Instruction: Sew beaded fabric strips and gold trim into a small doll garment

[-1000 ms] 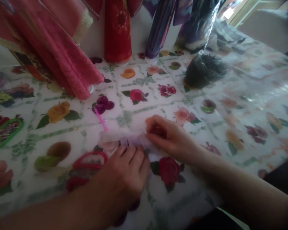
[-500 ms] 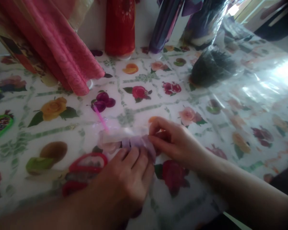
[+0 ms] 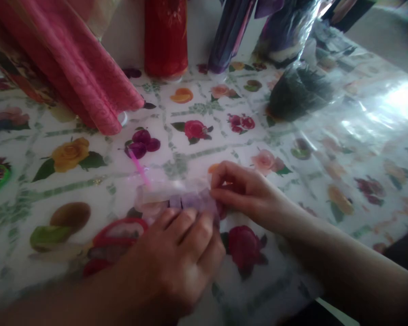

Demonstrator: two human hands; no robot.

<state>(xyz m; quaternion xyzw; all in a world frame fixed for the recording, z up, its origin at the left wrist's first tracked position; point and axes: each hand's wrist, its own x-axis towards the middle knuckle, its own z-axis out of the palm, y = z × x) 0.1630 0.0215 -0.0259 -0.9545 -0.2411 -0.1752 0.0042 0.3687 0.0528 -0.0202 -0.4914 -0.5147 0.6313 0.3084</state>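
Note:
A small lavender strip [image 3: 192,200], perhaps ribbon or soft fabric, lies on the flowered tablecloth [image 3: 204,151] in front of me. My left hand [image 3: 187,253] presses over its near side with bent fingers, hiding part of it. At its right end, my right hand [image 3: 240,190] pinches with thumb and forefinger; the pinched edge is blurred. Clear film [image 3: 159,192] seems to lie around the strip. Just beyond, a thin pink stick [image 3: 139,167] slants away. Red loops like scissor handles [image 3: 122,227] sit left of my left hand, partly covered by it.
Leaning at the back left is a pink patterned roll [image 3: 85,68]. A red cylinder [image 3: 166,38] and a purple roll [image 3: 229,38] stand behind. A dark plastic-wrapped bundle [image 3: 295,93] rests back right. At the left edge is a green-rimmed tray [image 3: 3,179] with tiny multicoloured pieces.
The view has shifted slightly, so the table things sit a little further left. My left hand has moved slightly right along the strip; my right hand keeps its pinch.

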